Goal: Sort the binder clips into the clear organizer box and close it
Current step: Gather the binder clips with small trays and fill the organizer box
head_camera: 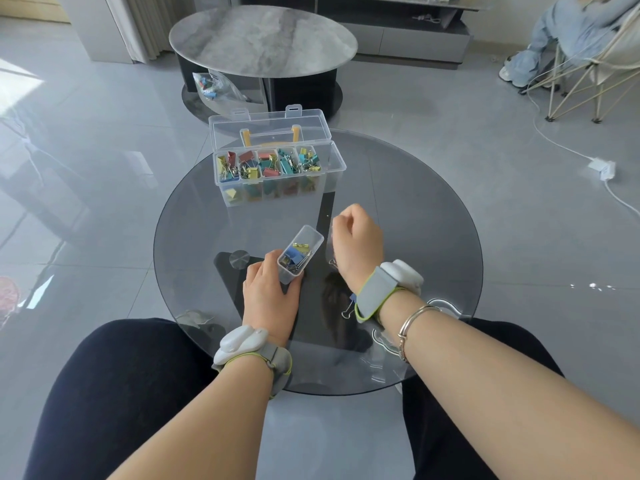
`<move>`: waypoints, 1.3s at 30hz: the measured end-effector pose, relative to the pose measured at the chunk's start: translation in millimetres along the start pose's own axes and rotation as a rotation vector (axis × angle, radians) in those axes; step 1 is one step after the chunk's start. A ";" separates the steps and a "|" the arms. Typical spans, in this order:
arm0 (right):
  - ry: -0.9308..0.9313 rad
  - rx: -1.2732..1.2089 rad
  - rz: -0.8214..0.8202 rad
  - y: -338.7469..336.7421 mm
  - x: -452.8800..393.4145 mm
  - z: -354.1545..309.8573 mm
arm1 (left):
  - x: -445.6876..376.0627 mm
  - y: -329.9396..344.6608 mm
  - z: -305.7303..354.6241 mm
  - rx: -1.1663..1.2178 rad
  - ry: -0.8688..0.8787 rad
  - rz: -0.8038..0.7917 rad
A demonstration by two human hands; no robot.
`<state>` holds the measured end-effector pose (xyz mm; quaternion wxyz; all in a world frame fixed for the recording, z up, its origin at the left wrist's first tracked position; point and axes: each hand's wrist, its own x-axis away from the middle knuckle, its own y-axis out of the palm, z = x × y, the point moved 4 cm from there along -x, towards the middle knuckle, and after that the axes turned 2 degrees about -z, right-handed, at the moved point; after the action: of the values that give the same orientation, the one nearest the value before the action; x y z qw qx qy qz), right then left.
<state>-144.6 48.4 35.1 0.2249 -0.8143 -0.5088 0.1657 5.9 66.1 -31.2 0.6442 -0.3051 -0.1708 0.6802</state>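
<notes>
Okay, head view, the only one. Round glass table [433,237] in front of the seated person. Clear organizer box [277,168] sits at 12 o'clock on the table, lid [270,128] standing up at the back, so it's not closed yet. Its top row of compartments holds mixed coloured binder clips [266,162]; more colour shows through the front wall lower down, hard to read.

Left hand [270,296] at table centre grips a small clear insert tray [300,252], fingers curled round its near end, tray tilted with its far end toward 1 o'clock. A few clips lie in it, one blue [293,253], some yellowish. Probably pulled out of the box so it can be filled close by, then dropped back in.

Right hand [358,244] at 3 o'clock of the tray, well apart from the box, fingers curled into a loose fist, knuckles up. Whether it pinches a clip: cannot tell, palm side hidden. It hangs beside the tray, likely to feed it.

Loose clip [348,308] on the glass at 6 o'clock of the right hand, partly covered by the wrist band [377,292]. Maybe another wire loop under the hand, unclear. Bag of clips [211,86] under the far table, blurry.
</notes>
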 end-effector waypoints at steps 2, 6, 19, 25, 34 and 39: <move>-0.073 0.272 -0.009 -4.9 -2.7 12.3 | 0.0 0.1 -0.8 -0.001 0.000 0.002; -0.158 0.860 -0.151 -9.0 -5.4 48.3 | -0.6 1.5 -1.6 0.004 -0.001 0.010; -0.190 0.790 -0.393 -1.8 -0.4 38.1 | 0.0 2.5 -2.4 -0.014 -0.001 0.003; -0.018 0.920 -0.569 8.6 -16.1 27.7 | -0.1 3.8 -3.5 -0.022 0.001 0.002; 0.094 0.601 -0.457 -4.2 -13.9 32.7 | 1.5 3.7 -3.7 -0.019 -0.005 -0.001; 0.144 0.018 -0.384 -10.9 -13.8 -2.5 | 0.7 3.5 -1.2 -0.026 -0.016 -0.019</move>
<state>-157.5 39.5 43.6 0.2955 -0.7101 -0.6357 0.0659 3.9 66.2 -34.4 0.6452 -0.3064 -0.1874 0.6743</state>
